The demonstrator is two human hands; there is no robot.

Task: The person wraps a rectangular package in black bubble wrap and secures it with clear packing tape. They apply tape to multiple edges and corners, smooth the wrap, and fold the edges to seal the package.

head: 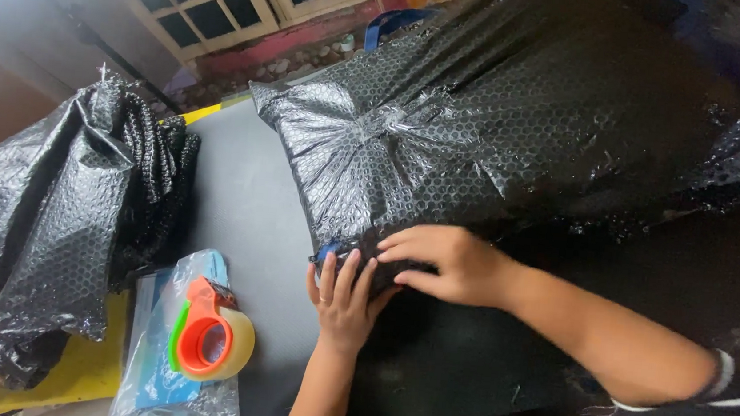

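My count: two hands, my left hand (pixel 343 297) and my right hand (pixel 447 264), both flat on one big parcel (pixel 502 130) wrapped in black bubble wrap. One loose heap of black bubble wrap (pixel 58 207) off to the left. One tape dispenser (pixel 212 332), orange with a clear roll. One clear plastic bag (pixel 160 386) under it. One dark table (pixel 253 216).
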